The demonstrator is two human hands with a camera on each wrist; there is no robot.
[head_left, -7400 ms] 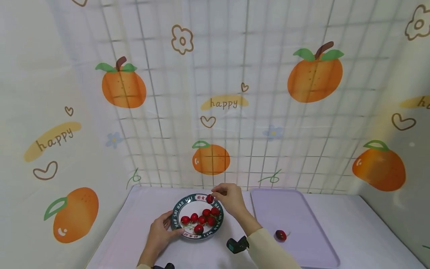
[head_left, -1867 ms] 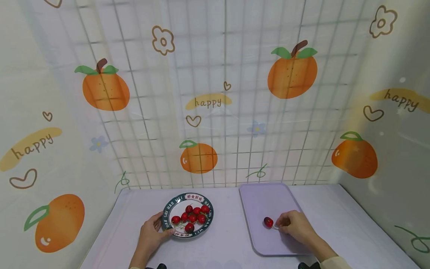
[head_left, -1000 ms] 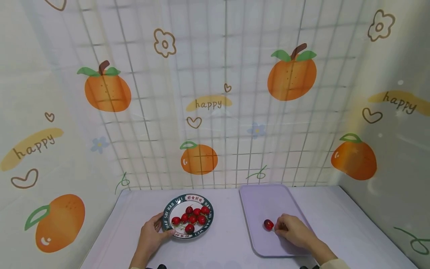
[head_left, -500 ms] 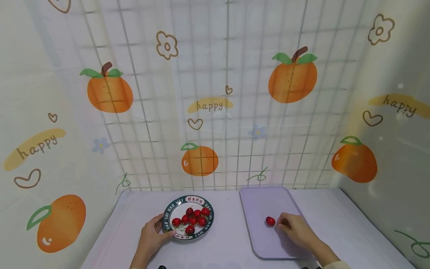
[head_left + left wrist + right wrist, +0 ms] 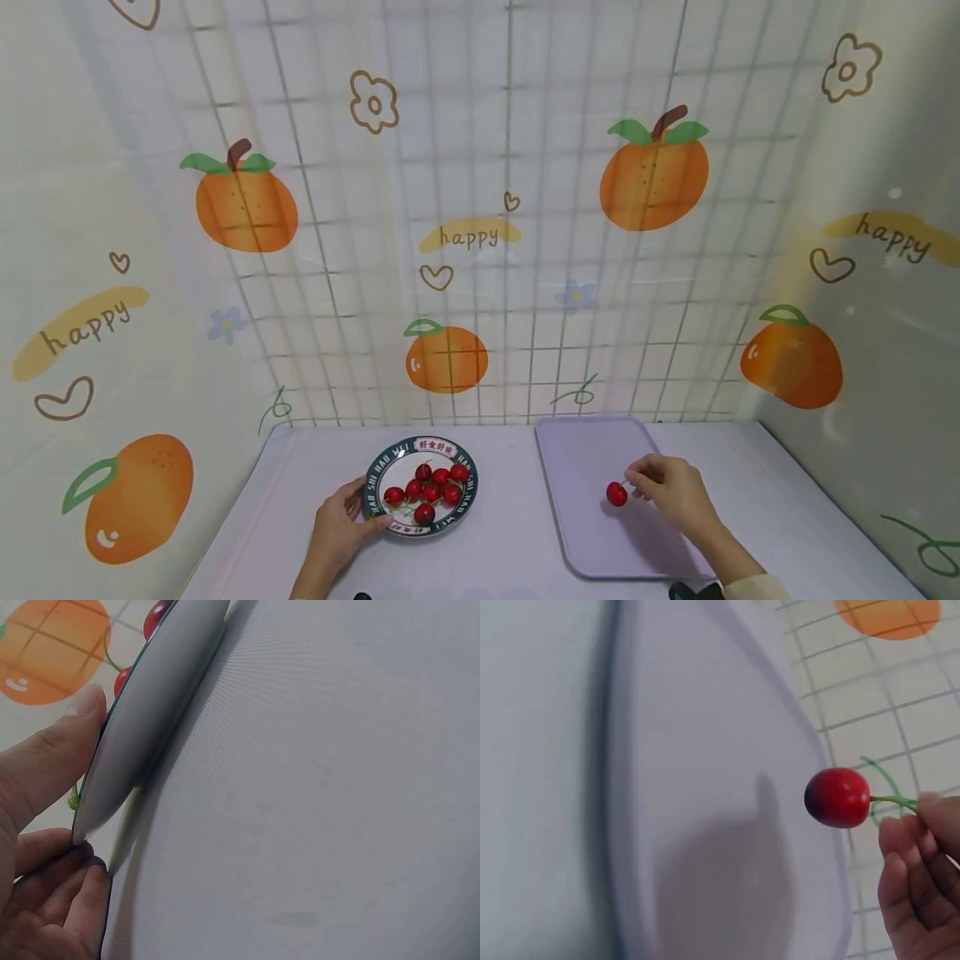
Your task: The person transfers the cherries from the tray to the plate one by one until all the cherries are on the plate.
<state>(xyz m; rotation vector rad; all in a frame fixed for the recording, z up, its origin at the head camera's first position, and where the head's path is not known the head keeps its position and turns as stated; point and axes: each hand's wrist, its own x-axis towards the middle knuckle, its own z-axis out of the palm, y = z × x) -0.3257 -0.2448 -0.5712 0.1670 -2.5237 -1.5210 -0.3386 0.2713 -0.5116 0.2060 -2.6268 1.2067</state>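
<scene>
My right hand (image 5: 678,492) pinches the green stem of a red cherry (image 5: 617,494) and holds it above the lilac tray (image 5: 592,550). In the right wrist view the cherry (image 5: 838,798) hangs off the fingertips by its stem, apart from the tray surface. At the left, my left hand (image 5: 339,525) grips the near-left rim of a round plate (image 5: 382,458) with a dark green lettered border. Its thumb lies on top of the rim and the fingers are below, as the left wrist view shows on the plate's underside (image 5: 154,712). Several cherries (image 5: 431,492) with stems lie in the plate.
A pale table (image 5: 502,533) carries both plate and tray, with a gap between them. Behind it hangs a translucent curtain (image 5: 450,292) printed with oranges, over a wire grid. Dark wrist-camera parts (image 5: 693,592) show by the right sleeve.
Over the earlier frames, the right hand went from the plate to the tray and took the lone cherry by its stem. Now that cherry is lifted. The left hand stays on the plate.
</scene>
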